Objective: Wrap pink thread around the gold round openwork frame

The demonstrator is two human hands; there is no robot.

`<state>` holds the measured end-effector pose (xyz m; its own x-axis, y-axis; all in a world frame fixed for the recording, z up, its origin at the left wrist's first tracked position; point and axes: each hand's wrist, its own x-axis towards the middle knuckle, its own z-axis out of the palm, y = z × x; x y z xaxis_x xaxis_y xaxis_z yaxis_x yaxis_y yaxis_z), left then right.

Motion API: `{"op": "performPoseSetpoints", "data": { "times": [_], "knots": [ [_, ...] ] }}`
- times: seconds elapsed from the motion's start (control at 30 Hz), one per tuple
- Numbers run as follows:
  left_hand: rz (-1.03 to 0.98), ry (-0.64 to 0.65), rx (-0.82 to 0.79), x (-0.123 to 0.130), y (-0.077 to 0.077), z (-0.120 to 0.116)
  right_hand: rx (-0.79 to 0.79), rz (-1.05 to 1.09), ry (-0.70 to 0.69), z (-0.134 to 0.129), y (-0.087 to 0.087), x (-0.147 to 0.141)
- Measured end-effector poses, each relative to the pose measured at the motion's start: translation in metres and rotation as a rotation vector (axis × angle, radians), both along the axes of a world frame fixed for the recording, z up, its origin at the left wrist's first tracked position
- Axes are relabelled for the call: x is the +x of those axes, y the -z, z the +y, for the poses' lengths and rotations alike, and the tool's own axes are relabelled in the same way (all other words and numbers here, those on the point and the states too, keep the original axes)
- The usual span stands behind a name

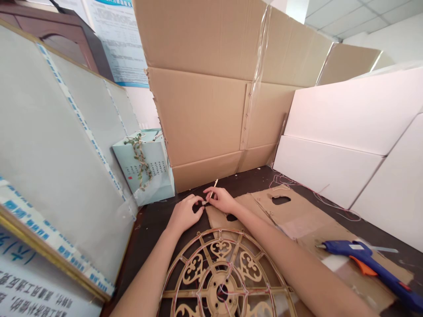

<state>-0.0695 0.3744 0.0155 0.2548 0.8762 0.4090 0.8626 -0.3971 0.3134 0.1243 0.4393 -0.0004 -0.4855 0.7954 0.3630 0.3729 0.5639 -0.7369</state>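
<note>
Both forearms bare, no sleeves; left hand (183,214) & right hand (222,200) ungloved.

You've got a thin pale wooden stick (213,187), matt brown corrugated cardboard (297,220), a cut-out wood-look wheel (221,273), glossy blue plastic glue gun (370,264), dark table (155,220).

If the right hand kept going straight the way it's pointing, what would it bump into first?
Probably the left hand. The right hand, holding a thin stick, points leftward, and its fingers already nearly meet the left one's. Past that stands the pale box, though depth is hard to judge.
</note>
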Motion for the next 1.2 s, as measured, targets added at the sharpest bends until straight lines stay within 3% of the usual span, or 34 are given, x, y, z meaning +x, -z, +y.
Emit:
{"op": "performPoseSetpoints", "data": {
  "times": [0.53, 1.2],
  "knots": [
    [-0.027, 0.002, -0.021, 0.0003, -0.0027, -0.0015, 0.109, -0.105, -0.042, -0.0034, -0.0022, 0.0008],
    [-0.032, -0.015, -0.037, 0.0011, -0.0042, -0.0007, 0.021, 0.003, 0.065, 0.0028, 0.0017, 0.0003]
  ]
}}
